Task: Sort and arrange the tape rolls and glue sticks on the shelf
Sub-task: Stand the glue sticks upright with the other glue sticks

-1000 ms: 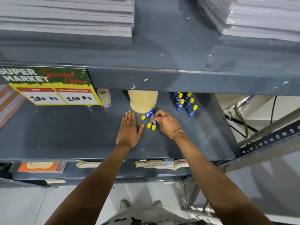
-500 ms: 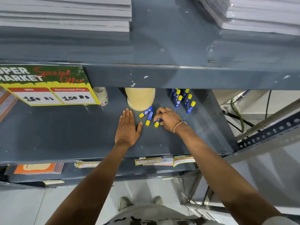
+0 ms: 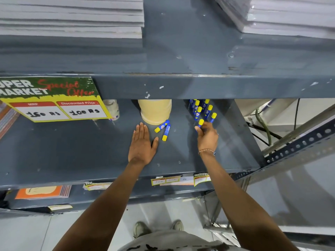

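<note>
My left hand lies flat and open on the grey shelf. Just right of its fingers two blue glue sticks with yellow caps lie loose in front of a tall stack of tan tape rolls. My right hand is further right, fingers closed on one glue stick, holding it at the near end of a row of several glue sticks at the back right. A small clear tape roll stands partly behind the price sign.
A green and yellow price sign hangs from the upper shelf's front edge. Stacks of white paper lie on the upper shelf. A perforated metal upright stands at the right. Small price labels stick to the shelf's front lip.
My right hand picked one glue stick from the loose group by the tape stack and carried it right to the row. Two remain loose. My left hand stayed flat.
</note>
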`<state>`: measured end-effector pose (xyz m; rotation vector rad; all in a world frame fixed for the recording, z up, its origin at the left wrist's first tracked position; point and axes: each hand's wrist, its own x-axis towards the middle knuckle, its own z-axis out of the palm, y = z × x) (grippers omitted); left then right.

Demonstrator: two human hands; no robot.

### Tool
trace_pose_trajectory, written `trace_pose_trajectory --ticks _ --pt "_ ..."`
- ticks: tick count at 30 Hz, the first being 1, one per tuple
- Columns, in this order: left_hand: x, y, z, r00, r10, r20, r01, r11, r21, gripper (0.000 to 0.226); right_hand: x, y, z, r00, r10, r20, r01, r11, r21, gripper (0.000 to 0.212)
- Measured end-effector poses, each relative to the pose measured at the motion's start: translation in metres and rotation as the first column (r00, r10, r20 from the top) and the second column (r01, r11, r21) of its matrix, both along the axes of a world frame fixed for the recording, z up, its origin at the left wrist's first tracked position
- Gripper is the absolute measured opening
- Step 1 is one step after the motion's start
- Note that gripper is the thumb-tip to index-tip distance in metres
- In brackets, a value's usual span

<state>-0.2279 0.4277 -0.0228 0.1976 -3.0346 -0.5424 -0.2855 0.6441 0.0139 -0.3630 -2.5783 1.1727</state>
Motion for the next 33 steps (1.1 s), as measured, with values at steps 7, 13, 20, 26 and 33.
trace_pose_trajectory --ticks 7,13,20,26,33 --pt "0.000 0.000 0.000 1.000 0.004 -0.001 -0.004 1.000 0.008 0.072 -0.004 -0.004 -0.007 0.994 -0.058 0.092 0.055 0.998 0.032 0.017" --pt "0.000 -0.001 -0.001 1.000 0.008 0.005 -0.008 1.000 -0.008 0.073 -0.013 -0.007 -0.004 0.987 -0.112 0.117 0.096 0.986 0.134 0.022" --pt "0.000 0.000 0.000 1.000 0.014 0.000 -0.014 1.000 0.006 0.072 0.000 -0.009 -0.008 0.981 -0.161 0.104 0.158 0.987 0.040 0.027" --pt "0.001 0.001 0.002 1.000 0.014 0.001 -0.014 1.000 0.002 0.072 0.025 -0.042 0.008 0.855 0.517 -0.020 -0.477 0.802 0.359 0.030" --pt "0.002 0.000 0.003 1.000 0.007 0.017 -0.007 1.000 -0.010 0.072 0.007 -0.057 0.034 0.712 0.618 0.332 -0.681 0.497 0.537 0.055"
